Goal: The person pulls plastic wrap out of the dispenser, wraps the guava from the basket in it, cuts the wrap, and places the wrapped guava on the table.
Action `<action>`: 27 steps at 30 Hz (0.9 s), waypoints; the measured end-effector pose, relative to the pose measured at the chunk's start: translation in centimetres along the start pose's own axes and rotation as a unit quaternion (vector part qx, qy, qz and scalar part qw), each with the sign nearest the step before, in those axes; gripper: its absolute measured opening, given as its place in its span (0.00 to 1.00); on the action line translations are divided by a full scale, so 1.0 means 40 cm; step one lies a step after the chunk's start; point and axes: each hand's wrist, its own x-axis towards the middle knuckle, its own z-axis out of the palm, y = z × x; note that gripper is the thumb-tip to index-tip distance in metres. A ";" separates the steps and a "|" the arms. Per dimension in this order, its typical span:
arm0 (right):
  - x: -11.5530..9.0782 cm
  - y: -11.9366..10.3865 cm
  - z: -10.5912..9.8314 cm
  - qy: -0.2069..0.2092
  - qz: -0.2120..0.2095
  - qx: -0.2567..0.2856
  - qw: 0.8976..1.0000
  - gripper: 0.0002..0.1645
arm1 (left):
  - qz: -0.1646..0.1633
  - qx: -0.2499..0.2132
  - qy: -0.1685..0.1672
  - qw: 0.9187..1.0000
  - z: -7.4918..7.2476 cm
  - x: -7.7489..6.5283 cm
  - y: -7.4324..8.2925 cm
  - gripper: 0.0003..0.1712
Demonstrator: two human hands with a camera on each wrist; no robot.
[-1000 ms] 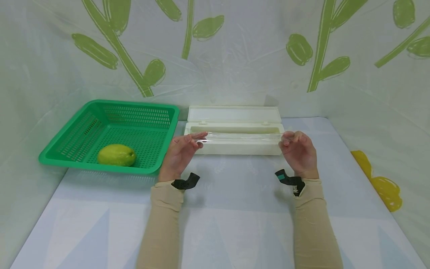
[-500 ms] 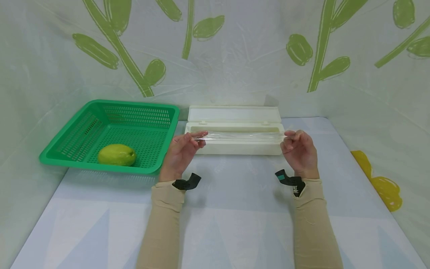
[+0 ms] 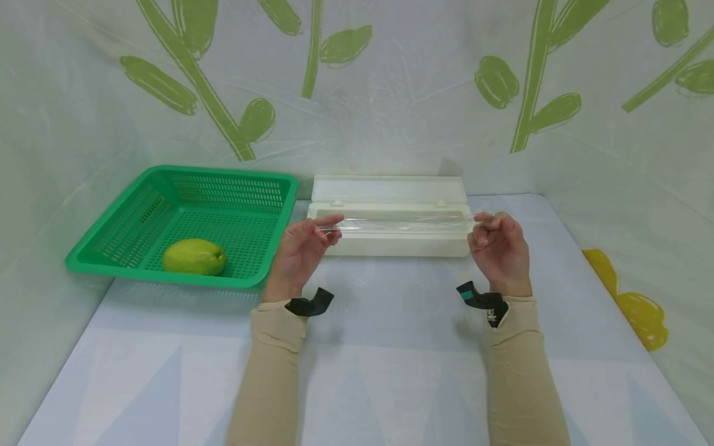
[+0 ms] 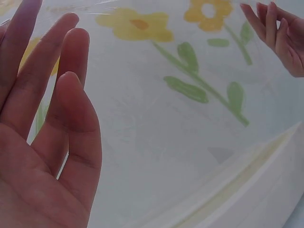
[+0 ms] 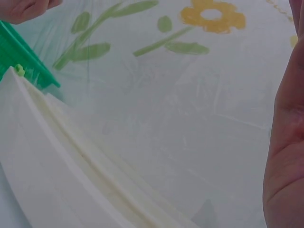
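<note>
A narrow strip of clear plastic wrap stretches between my two hands, above the front of a long white box with its lid raised at the back. My left hand pinches the strip's left end, its index finger pointing along the film. At the other end, my right hand pinches the film with curled fingers. The left wrist view has my left hand close up and shows the film only faintly at the top. In the right wrist view only an edge of my right hand appears.
To the left stands a green plastic basket with slotted walls, its right side near my left hand. A yellow-green oblong fruit lies in it. A leaf-patterned sheet rises behind the white table.
My right hand has shifted slightly to the right, and its fingers look more curled. The left hand has barely moved. The strip stays held between both hands; the basket and box are unmoved.
</note>
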 end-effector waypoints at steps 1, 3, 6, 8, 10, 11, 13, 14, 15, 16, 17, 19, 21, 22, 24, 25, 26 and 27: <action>0.000 0.000 0.002 0.003 0.000 -0.002 1.000 0.14 | 0.001 -0.001 -0.001 1.000 0.000 0.000 0.000 0.13; 0.001 -0.001 0.005 0.006 -0.001 -0.004 1.000 0.14 | 0.002 -0.003 -0.001 1.000 0.001 0.000 0.000 0.13; 0.002 -0.001 0.008 0.001 0.000 -0.003 1.000 0.14 | 0.002 -0.008 0.000 1.000 0.002 0.000 0.000 0.13; 0.004 0.000 0.007 -0.010 0.002 0.008 1.000 0.13 | 0.001 -0.009 0.001 1.000 0.003 0.001 0.000 0.14; 0.007 0.001 0.005 -0.021 0.003 0.019 1.000 0.13 | 0.000 -0.008 0.003 1.000 0.004 0.002 0.001 0.14; 0.008 0.001 0.004 -0.026 0.004 0.025 0.999 0.13 | 0.000 -0.008 0.003 1.000 0.004 0.002 0.001 0.14; 0.009 0.002 0.003 -0.030 0.005 0.035 0.999 0.13 | 0.000 -0.008 0.004 1.000 0.005 0.002 0.001 0.15; 0.009 0.002 0.003 -0.031 0.005 0.038 0.999 0.13 | -0.001 -0.008 0.003 1.000 0.006 0.002 0.002 0.15; 0.009 0.002 0.003 -0.030 0.005 0.040 0.999 0.13 | 0.000 -0.008 0.004 1.000 0.007 0.002 0.002 0.15; 0.008 0.002 0.003 -0.028 0.005 0.042 0.999 0.13 | 0.000 -0.008 0.004 1.000 0.007 0.002 0.002 0.15; 0.008 0.001 0.004 -0.025 0.006 0.044 0.999 0.13 | -0.001 -0.008 0.005 1.000 0.008 0.002 0.002 0.15; 0.008 0.001 0.006 -0.021 0.006 0.044 0.999 0.13 | -0.001 -0.009 0.005 1.000 0.010 0.003 0.002 0.15; 0.008 0.000 0.009 -0.018 0.007 0.043 0.999 0.13 | -0.001 -0.008 0.005 1.000 0.013 0.003 0.002 0.15; 0.008 0.000 0.010 -0.019 0.007 0.039 0.999 0.13 | -0.001 -0.008 0.005 1.000 0.014 0.003 0.002 0.15; 0.009 -0.002 0.013 -0.019 0.007 0.034 0.999 0.13 | 0.000 -0.009 0.003 1.000 0.015 0.004 0.003 0.15; 0.009 -0.002 0.015 -0.019 0.007 0.029 0.999 0.13 | 0.001 -0.009 0.001 1.000 0.016 0.004 0.003 0.15; 0.009 -0.002 0.016 -0.020 0.007 0.027 0.999 0.13 | 0.002 -0.011 0.000 1.000 0.015 0.004 0.002 0.15; 0.010 -0.003 0.017 -0.019 0.007 0.024 1.000 0.13 | 0.004 -0.012 -0.001 1.000 0.016 0.004 0.002 0.15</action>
